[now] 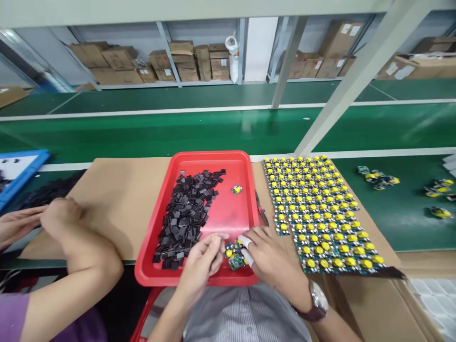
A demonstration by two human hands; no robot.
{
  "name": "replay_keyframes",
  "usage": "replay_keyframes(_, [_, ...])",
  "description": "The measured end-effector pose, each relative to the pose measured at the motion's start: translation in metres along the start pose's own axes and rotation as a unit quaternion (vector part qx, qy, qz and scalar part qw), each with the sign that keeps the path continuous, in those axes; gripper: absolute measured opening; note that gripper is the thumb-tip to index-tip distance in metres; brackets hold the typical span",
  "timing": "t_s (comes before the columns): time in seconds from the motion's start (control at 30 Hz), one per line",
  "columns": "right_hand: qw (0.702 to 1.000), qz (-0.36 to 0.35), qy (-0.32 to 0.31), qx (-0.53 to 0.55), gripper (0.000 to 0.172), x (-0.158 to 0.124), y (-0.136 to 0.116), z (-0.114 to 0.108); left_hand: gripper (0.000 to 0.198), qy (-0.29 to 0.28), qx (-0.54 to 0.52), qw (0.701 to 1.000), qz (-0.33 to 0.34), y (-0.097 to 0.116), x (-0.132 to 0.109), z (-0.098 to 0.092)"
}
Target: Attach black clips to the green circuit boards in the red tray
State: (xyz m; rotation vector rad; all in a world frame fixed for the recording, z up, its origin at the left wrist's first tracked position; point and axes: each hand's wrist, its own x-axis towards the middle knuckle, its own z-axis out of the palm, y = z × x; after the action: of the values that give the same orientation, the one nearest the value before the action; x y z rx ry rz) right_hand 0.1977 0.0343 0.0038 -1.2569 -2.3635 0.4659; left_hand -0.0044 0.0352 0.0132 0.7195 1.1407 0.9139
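Note:
A red tray (pixel 245 166) lies in front of me with a heap of small black square parts (pixel 187 213) on its left side. Over the tray's near edge my left hand (pixel 201 261) is pinched, its fingers curled next to a small green circuit board (pixel 235 260) with a yellow part. My right hand (pixel 269 254), with white finger cots and a wristwatch, grips that same board from the right. A lone small board (pixel 237 189) rests further back in the tray.
A large panel of green boards with yellow parts (pixel 320 213) lies right of the tray on cardboard. Loose boards (pixel 379 178) sit on the green conveyor belt. A co-worker's arms (pixel 74 242) rest at left. A blue tray (pixel 21 171) is far left.

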Motion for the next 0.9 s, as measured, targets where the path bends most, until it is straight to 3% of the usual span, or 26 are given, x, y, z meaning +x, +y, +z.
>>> replay_keyframes(0.2, [0.982,-0.096,0.016,0.159,0.058,-0.005,-0.016,0.0,0.068,-0.087,0.082,0.993,-0.003,-0.01,-0.012,0.001])
replay_keyframes(0.4, [0.971,-0.096,0.141,0.166,0.061,-0.012,-0.018,0.039,0.072,0.13,0.005,0.991,0.027,-0.026,-0.013,0.032])
replay_keyframes(0.47, [0.969,-0.078,0.158,0.17,0.057,-0.011,-0.017,0.041,0.069,0.14,0.007,0.989,0.049,-0.026,-0.009,0.033])
replay_keyframes(0.53, [0.974,-0.056,0.147,0.165,0.052,-0.008,-0.014,0.036,0.06,0.114,0.092,0.985,0.095,-0.022,-0.002,0.025])
replay_keyframes(0.6, [0.986,-0.024,0.104,0.128,0.058,-0.006,-0.007,0.028,0.046,0.072,0.244,0.956,0.143,-0.014,0.005,0.012])
replay_keyframes(0.67, [0.997,-0.003,0.048,0.054,0.062,-0.005,0.001,0.022,0.038,0.039,0.396,0.902,0.17,-0.008,0.01,0.001])
replay_keyframes(0.77, [0.998,-0.05,-0.031,-0.034,0.045,-0.004,0.012,0.018,0.036,-0.021,0.531,0.831,0.166,-0.005,0.012,-0.007])
replay_keyframes(0.83, [0.993,-0.09,-0.058,-0.047,0.036,0.001,0.018,0.011,0.034,-0.044,0.561,0.812,0.154,-0.007,0.009,-0.008])
replay_keyframes(0.9, [0.992,-0.095,-0.048,-0.06,0.033,0.015,0.027,-0.001,0.031,-0.026,0.555,0.816,0.16,-0.011,0.005,-0.009])
